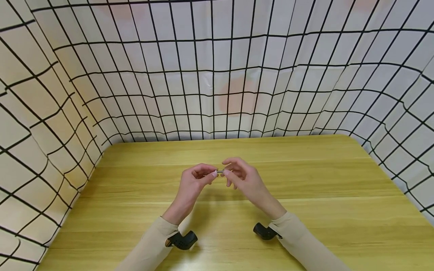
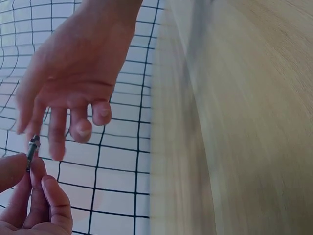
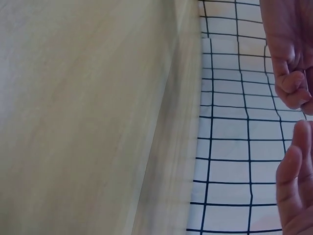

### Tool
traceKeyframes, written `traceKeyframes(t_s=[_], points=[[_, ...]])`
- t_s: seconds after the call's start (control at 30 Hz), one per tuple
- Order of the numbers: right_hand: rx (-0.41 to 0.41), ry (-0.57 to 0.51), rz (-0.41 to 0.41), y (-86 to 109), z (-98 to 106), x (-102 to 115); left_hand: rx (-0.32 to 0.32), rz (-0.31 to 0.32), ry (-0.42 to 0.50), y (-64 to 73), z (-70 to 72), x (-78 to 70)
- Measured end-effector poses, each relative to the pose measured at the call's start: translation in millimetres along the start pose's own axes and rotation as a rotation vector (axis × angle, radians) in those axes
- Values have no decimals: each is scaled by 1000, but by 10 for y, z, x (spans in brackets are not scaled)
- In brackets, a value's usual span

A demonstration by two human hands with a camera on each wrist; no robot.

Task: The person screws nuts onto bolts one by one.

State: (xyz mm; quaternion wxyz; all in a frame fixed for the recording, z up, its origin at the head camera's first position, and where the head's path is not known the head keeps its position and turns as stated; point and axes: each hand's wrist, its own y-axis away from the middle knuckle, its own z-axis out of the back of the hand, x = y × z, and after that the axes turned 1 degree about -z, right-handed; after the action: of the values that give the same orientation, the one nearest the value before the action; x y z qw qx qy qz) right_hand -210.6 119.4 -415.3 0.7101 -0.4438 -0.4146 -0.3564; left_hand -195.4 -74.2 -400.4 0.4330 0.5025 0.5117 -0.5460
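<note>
Head view: slim metal pin (image 1: 219, 171) above worktop (image 1: 322, 169), between side edges, short of far edge. Pinched at one end by left hand (image 1: 194, 181); tips of right hand (image 1: 248, 182) at other end, can't tell if gripping. Hold left end firm, work right tips in line. Black wrist devices (image 1: 183, 241) well apart from pin.

Left wrist: thicker band (image 2: 34, 143) near upper end; mind slips.

Right wrist: pin not visible; grid-lined backdrop (image 3: 225, 137) past worktop edge.
</note>
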Motion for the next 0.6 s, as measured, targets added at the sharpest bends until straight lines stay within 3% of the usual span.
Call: traceKeyframes(t_s=[0.2, 0.37, 0.6], points=[[7, 20, 55, 9, -9, -3, -15, 1, 8, 1, 7, 10], [3, 40, 5, 19, -22, 27, -10, 11, -4, 13, -3, 22], [8, 31, -26, 15, -35, 267, 15, 0, -24, 16, -28, 34]])
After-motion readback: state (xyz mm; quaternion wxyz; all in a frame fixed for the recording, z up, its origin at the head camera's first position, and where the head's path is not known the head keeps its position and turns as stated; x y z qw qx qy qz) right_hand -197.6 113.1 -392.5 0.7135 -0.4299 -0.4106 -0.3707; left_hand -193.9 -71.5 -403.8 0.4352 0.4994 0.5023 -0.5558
